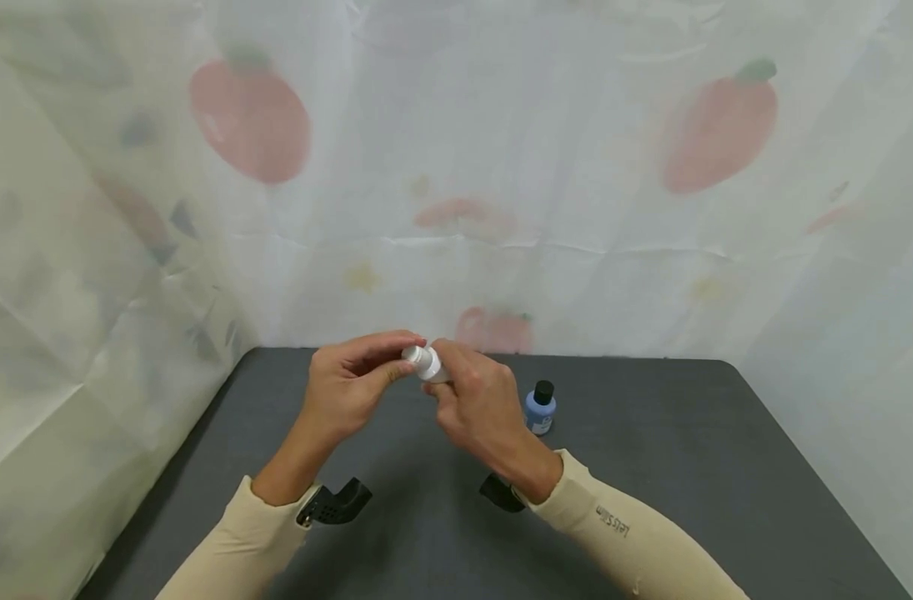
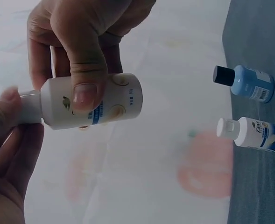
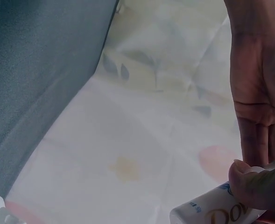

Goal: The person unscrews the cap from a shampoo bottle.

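My right hand (image 1: 480,400) grips a small white Dove lotion bottle (image 2: 118,100), its thumb pressed across the label. The bottle is held up off the table, its capped end towards the left hand. My left hand (image 1: 348,387) pinches the white cap (image 2: 30,108) between thumb and fingers. In the right wrist view, the right thumb (image 3: 256,186) lies over the bottle and the left palm (image 3: 258,88) shows behind it. Cap and bottle meet; whether the cap is loose cannot be seen.
A blue bottle with a black cap (image 1: 541,407) stands on the dark grey table (image 1: 636,467). Beside it stands a second white Dove bottle (image 2: 261,134), hidden in the head view. A pale fruit-print curtain (image 1: 576,167) hangs behind and at the sides.
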Tool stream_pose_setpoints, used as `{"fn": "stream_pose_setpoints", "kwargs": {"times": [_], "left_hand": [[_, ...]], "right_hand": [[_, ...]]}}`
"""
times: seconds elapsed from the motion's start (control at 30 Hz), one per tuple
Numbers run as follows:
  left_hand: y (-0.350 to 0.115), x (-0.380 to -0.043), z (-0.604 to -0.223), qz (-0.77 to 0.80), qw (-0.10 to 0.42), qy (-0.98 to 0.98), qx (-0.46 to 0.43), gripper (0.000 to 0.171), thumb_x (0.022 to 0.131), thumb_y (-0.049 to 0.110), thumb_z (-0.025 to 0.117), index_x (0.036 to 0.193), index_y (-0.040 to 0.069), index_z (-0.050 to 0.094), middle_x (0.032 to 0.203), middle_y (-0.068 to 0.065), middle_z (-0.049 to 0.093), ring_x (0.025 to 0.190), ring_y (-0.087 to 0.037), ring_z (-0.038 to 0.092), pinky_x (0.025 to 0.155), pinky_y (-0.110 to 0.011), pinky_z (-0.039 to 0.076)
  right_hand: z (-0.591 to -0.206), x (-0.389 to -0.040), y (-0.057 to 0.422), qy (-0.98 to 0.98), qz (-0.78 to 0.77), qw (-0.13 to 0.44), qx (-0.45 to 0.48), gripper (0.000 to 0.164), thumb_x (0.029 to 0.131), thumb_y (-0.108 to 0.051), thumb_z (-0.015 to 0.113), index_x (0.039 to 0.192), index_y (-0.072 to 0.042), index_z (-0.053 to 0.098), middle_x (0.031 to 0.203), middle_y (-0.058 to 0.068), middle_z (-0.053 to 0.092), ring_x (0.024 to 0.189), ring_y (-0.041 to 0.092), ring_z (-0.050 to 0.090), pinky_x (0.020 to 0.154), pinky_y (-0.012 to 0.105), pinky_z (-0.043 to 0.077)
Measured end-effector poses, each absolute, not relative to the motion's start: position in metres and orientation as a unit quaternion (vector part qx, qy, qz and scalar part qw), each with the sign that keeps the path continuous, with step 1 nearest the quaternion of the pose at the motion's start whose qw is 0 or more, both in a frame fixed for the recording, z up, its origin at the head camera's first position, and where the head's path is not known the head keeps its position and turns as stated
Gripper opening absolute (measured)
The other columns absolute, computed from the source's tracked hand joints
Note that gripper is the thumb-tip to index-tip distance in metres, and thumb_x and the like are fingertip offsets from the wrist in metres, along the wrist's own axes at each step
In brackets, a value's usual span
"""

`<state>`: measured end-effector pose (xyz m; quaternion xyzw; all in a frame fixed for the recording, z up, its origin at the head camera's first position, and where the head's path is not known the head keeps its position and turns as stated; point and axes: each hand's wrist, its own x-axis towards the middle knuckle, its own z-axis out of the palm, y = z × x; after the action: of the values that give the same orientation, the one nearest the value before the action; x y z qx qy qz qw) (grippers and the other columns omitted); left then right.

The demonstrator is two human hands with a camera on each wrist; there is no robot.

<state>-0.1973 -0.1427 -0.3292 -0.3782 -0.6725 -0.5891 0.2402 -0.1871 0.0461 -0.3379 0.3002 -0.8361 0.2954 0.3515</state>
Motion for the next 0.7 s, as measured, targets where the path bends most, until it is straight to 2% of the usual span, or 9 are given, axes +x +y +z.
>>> {"fn": "stream_pose_setpoints", "kwargs": {"times": [0.2, 0.33, 0.43, 0.57, 0.63, 0.7], "left_hand": [[-0.1416, -0.1966, -0.3309, -0.592, 0.268, -0.676, -0.348, 0.030, 0.076, -0.020, 0.080, 0.104, -0.008, 0.076, 0.111, 0.003, 0.079, 0.098, -0.005, 0.077, 0.085, -0.024, 0.064], [-0.1421, -0.1973, -0.3323, -0.606, 0.256, -0.661, -0.361, 0.041, 0.078, -0.016, 0.081, 0.118, -0.013, 0.070, 0.124, 0.000, 0.075, 0.114, -0.010, 0.074, 0.097, -0.031, 0.061], [-0.1432, -0.1973, -0.3329, -0.621, 0.241, -0.644, -0.377, 0.048, 0.082, -0.016, 0.077, 0.128, -0.016, 0.065, 0.135, -0.004, 0.072, 0.122, -0.014, 0.072, 0.098, -0.031, 0.061], [-0.1447, -0.1946, -0.3325, -0.606, 0.253, -0.658, -0.368, 0.041, 0.086, -0.016, 0.075, 0.126, -0.010, 0.070, 0.128, 0.001, 0.076, 0.108, -0.009, 0.076, 0.087, -0.022, 0.063], [-0.1437, -0.1939, -0.3327, -0.601, 0.270, -0.662, -0.357, 0.036, 0.084, -0.016, 0.076, 0.120, -0.008, 0.074, 0.121, 0.003, 0.078, 0.101, -0.008, 0.077, 0.084, -0.022, 0.063], [-0.1423, -0.1947, -0.3333, -0.606, 0.288, -0.654, -0.349, 0.033, 0.081, -0.017, 0.078, 0.113, -0.009, 0.075, 0.114, 0.001, 0.080, 0.099, -0.009, 0.078, 0.086, -0.026, 0.064]], "right_hand": [[-0.3377, -0.1864, 0.0448, -0.835, 0.288, 0.354, 0.307, 0.021, 0.087, -0.007, 0.082, 0.100, -0.012, 0.066, 0.088, 0.002, 0.073, 0.073, 0.016, 0.070, 0.064, 0.034, 0.061], [-0.3377, -0.1877, 0.0433, -0.834, 0.287, 0.358, 0.306, 0.020, 0.087, -0.008, 0.081, 0.099, -0.012, 0.065, 0.086, 0.000, 0.072, 0.070, 0.015, 0.068, 0.062, 0.033, 0.060], [-0.3363, -0.1884, 0.0420, -0.834, 0.289, 0.358, 0.306, 0.019, 0.088, -0.007, 0.080, 0.100, -0.012, 0.065, 0.086, 0.001, 0.072, 0.071, 0.015, 0.069, 0.063, 0.033, 0.060], [-0.3344, -0.1875, 0.0394, -0.832, 0.295, 0.353, 0.310, 0.020, 0.089, -0.007, 0.080, 0.104, -0.010, 0.067, 0.091, 0.003, 0.074, 0.076, 0.017, 0.072, 0.067, 0.034, 0.063], [-0.3338, -0.1865, 0.0385, -0.832, 0.299, 0.350, 0.310, 0.022, 0.088, -0.007, 0.081, 0.106, -0.010, 0.067, 0.094, 0.003, 0.075, 0.079, 0.018, 0.073, 0.069, 0.035, 0.063], [-0.3332, -0.1857, 0.0377, -0.831, 0.302, 0.349, 0.310, 0.023, 0.089, -0.008, 0.081, 0.107, -0.011, 0.068, 0.095, 0.003, 0.075, 0.080, 0.018, 0.073, 0.070, 0.035, 0.063]]}}
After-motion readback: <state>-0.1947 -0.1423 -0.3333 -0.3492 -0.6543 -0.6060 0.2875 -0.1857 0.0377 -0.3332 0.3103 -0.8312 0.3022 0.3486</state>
